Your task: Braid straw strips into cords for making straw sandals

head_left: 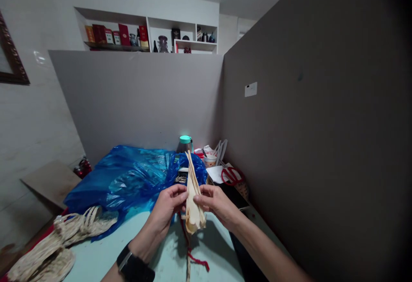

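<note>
At six o'clock, the pale husk (193, 207) hides fingertips of the left hand (169, 202) and right hand (215, 201); a strand (188, 269) leaves the bottom edge. The left edge cuts the picture frame (16, 71) at ten o'clock. The card (251, 89) at two bears illegibly small marks.

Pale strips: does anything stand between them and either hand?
Nothing visible does. The left hand and right hand both have fingers directly on the pale strips. The blue bag lies beyond, not between.
</note>
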{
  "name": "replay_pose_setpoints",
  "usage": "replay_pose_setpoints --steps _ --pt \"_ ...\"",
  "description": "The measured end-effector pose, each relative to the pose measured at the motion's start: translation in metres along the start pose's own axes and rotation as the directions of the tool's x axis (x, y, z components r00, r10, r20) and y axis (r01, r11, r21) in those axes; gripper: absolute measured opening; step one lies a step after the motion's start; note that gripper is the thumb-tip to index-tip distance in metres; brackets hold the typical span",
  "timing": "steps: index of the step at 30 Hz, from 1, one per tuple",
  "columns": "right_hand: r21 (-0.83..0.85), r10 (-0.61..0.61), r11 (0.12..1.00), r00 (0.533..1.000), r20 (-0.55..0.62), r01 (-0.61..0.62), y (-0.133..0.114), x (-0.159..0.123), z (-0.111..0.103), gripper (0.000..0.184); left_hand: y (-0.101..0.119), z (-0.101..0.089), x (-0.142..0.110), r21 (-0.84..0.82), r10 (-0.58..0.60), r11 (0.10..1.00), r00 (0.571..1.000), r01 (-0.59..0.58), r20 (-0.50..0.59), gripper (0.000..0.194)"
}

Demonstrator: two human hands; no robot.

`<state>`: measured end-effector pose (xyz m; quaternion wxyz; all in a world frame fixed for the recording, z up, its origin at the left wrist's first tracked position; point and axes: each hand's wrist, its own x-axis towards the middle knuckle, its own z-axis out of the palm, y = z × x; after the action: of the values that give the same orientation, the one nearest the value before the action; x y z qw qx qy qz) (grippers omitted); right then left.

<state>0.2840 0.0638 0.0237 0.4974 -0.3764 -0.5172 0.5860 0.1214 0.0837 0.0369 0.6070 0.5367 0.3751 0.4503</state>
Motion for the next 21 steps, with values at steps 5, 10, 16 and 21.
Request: replay_pose_setpoints --steps 5,10,16,21 --pt "-0.052 -0.038 0.998 0.998 -0.045 0.036 0.006 0.002 0.003 0.032 -0.006 0.006 -0.001 0.040 -0.001 0.999 1.000 0.001 -0.008 0.035" --pt "-0.025 -0.009 1.000 0.999 -0.034 0.009 0.002 0.001 0.001 0.034 -0.010 0.001 0.003 0.034 0.014 0.999 1.000 -0.013 -0.014 0.033" --pt "0.059 0.066 0.996 0.998 0.013 -0.067 0.002 0.001 -0.005 0.030 -0.012 -0.006 0.008 0.116 0.059 0.992 0.997 -0.053 -0.049 0.030" --pt "0.102 0.105 0.989 0.992 0.063 -0.111 0.004 0.002 -0.006 0.030 -0.012 -0.004 0.007 0.203 0.155 0.969 0.986 -0.138 -0.068 0.033"
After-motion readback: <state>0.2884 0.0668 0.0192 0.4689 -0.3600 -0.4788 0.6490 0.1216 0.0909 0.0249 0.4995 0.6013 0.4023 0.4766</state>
